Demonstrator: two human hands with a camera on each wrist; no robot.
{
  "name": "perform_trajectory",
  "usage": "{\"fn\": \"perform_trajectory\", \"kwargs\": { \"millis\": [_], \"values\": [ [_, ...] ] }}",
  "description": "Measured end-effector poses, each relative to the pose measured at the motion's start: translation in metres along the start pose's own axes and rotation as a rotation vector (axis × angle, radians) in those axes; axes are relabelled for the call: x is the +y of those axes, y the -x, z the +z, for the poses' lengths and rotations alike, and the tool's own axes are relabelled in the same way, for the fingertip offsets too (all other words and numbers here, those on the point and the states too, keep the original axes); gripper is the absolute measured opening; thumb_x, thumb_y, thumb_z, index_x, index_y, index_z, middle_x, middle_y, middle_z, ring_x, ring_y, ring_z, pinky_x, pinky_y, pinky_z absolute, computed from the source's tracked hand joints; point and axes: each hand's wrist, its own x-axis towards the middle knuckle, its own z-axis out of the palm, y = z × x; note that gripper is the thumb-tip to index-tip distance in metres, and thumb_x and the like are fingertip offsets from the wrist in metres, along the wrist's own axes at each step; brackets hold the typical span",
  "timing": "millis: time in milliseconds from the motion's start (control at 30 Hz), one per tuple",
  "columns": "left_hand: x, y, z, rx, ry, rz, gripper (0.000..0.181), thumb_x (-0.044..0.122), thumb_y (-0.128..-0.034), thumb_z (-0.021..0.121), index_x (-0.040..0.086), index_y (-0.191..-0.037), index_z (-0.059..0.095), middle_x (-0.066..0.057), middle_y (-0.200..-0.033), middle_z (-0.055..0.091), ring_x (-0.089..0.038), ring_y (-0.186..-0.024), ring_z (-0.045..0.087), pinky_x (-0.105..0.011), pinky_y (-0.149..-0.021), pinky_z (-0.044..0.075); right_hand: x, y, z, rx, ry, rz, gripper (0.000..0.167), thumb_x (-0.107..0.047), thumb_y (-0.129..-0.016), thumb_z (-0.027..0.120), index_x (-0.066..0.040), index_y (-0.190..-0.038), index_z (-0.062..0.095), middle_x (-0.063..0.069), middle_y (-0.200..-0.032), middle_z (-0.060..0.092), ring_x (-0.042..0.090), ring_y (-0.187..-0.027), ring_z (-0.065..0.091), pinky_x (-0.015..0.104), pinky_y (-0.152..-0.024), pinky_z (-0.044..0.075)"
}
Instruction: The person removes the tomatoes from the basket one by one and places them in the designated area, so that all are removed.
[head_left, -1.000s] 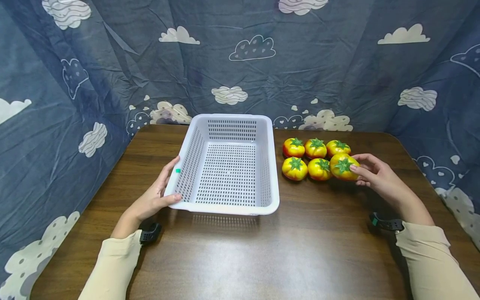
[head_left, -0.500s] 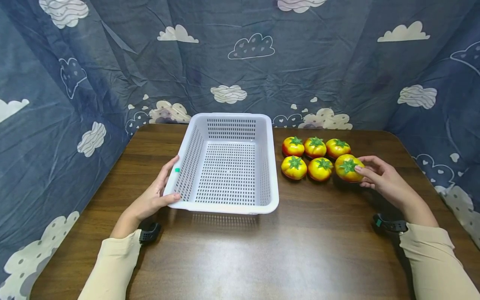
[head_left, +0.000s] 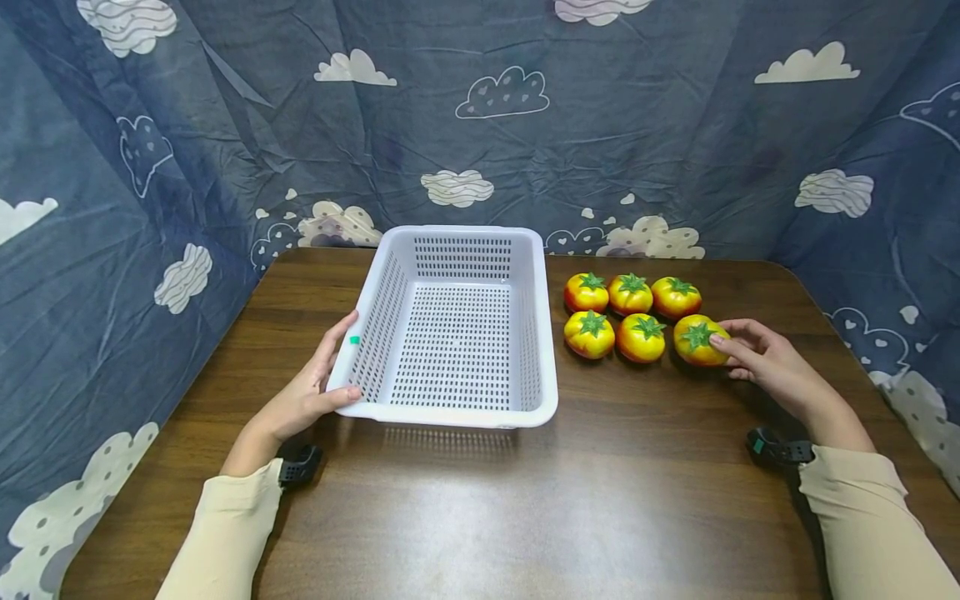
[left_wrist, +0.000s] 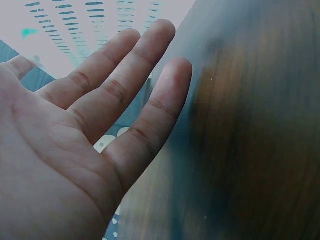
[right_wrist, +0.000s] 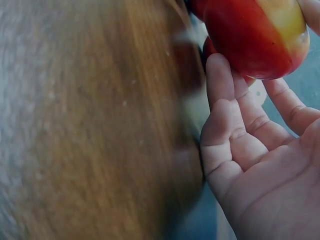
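Observation:
On the right side of the table my right hand [head_left: 768, 362] pinches a glossy yellow-and-red tomato [head_left: 697, 340] with a green star-shaped top. The right wrist view shows the red underside of this tomato [right_wrist: 255, 37] between thumb and fingers, with the other fingers partly bent below it. My left hand [head_left: 303, 396] holds a white perforated plastic basket [head_left: 442, 417] by its left rim. Its thumb lies over the front left corner. In the left wrist view several long fingers [left_wrist: 117, 82] reach beside the basket wall [left_wrist: 75, 17]. Nothing lies inside the basket.
Several more tomatoes [head_left: 641, 337] stand in two rows between the basket and my right hand. Beneath everything is a brown wooden table [head_left: 570, 500]. A blue cloth [head_left: 502, 158] with cloud prints hangs behind its far edge.
My right hand has moved the held tomato a little to the right and down, widening its gap from the neighbouring tomato. The left hand and the basket have stayed put.

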Motion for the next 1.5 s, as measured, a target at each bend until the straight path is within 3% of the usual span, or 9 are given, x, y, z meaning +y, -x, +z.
{"fn": "perform_trajectory", "kwargs": {
  "millis": [133,300,533,800,967,1033,1233,1367,1500],
  "values": [
    [0.000,0.001,0.000,0.005,-0.003,-0.005,0.101,0.013,-0.0976,0.069,0.026,-0.173,0.002,-0.043,-0.161,0.034,-0.016,-0.121,0.067,-0.029,-0.093,0.058,0.000,-0.003,0.000,-0.008,0.042,0.027,0.060,-0.045,-0.111,0.055,-0.002,-0.151,0.040,-0.016,-0.112,0.058,0.001,-0.093,0.060,0.022,-0.079,0.059],
    [0.001,0.001,0.000,0.011,-0.004,-0.009,0.102,0.013,-0.0972,0.069,0.025,-0.173,0.002,-0.043,-0.159,0.035,-0.015,-0.121,0.067,-0.028,-0.093,0.058,-0.001,-0.006,0.002,-0.019,0.072,0.029,0.069,-0.047,-0.111,0.054,0.003,-0.156,0.037,-0.003,-0.120,0.057,-0.002,-0.093,0.060,0.023,-0.079,0.059],
    [0.002,0.001,0.001,0.006,0.004,-0.011,0.101,0.014,-0.0975,0.069,0.027,-0.173,0.002,-0.042,-0.162,0.032,-0.016,-0.124,0.065,-0.028,-0.094,0.058,-0.001,-0.009,0.003,-0.038,0.066,0.029,0.072,-0.047,-0.111,0.053,0.007,-0.156,0.037,-0.020,-0.109,0.055,-0.005,-0.092,0.059,0.021,-0.079,0.057],
    [0.002,0.001,0.003,0.006,-0.001,-0.016,0.102,0.015,-0.0972,0.069,0.027,-0.173,0.002,-0.040,-0.165,0.030,-0.023,-0.127,0.062,-0.029,-0.096,0.057,0.003,-0.010,0.003,-0.059,0.067,0.050,0.074,-0.047,-0.114,0.047,0.011,-0.158,0.036,-0.021,-0.100,0.059,-0.003,-0.091,0.058,0.020,-0.078,0.054],
    [0.001,0.001,0.003,0.008,-0.004,-0.013,0.102,0.016,-0.0973,0.069,0.027,-0.173,0.002,-0.039,-0.166,0.029,-0.019,-0.127,0.063,-0.028,-0.096,0.057,0.003,-0.009,0.003,-0.073,0.078,0.037,0.074,-0.048,-0.114,0.045,0.011,-0.158,0.035,-0.023,-0.103,0.061,-0.008,-0.093,0.058,0.018,-0.080,0.054],
    [0.001,0.002,0.003,0.009,-0.007,-0.009,0.102,0.015,-0.0973,0.069,0.027,-0.173,0.002,-0.039,-0.166,0.029,-0.017,-0.126,0.064,-0.028,-0.096,0.057,0.004,-0.008,0.003,-0.077,0.095,0.038,0.075,-0.049,-0.114,0.044,0.011,-0.158,0.036,-0.018,-0.108,0.064,-0.009,-0.094,0.058,0.018,-0.081,0.054],
    [-0.001,0.004,0.004,0.013,-0.025,0.002,0.099,0.015,-0.0989,0.066,0.024,-0.173,0.001,-0.040,-0.165,0.030,-0.015,-0.123,0.065,-0.027,-0.094,0.057,0.004,-0.006,0.003,-0.088,0.148,0.051,0.078,-0.054,-0.114,0.041,0.010,-0.159,0.036,0.015,-0.130,0.067,-0.010,-0.094,0.060,0.019,-0.080,0.054],
    [-0.002,0.007,0.004,0.017,-0.053,0.022,0.094,0.035,-0.1055,0.065,0.023,-0.174,0.001,-0.041,-0.164,0.032,-0.011,-0.127,0.063,-0.027,-0.094,0.057,0.004,-0.003,0.005,-0.088,0.141,0.044,0.078,-0.052,-0.114,0.041,0.011,-0.160,0.034,0.023,-0.134,0.065,-0.009,-0.094,0.062,0.018,-0.080,0.055],
    [-0.002,0.009,0.002,0.015,-0.063,0.040,0.098,0.056,-0.1050,0.061,0.021,-0.174,0.001,-0.045,-0.157,0.039,-0.008,-0.125,0.065,-0.028,-0.092,0.059,0.004,0.001,0.006,-0.098,0.112,0.022,0.076,-0.047,-0.116,0.040,0.013,-0.161,0.029,0.034,-0.146,0.055,-0.011,-0.096,0.063,0.017,-0.082,0.056]
  ]
}}
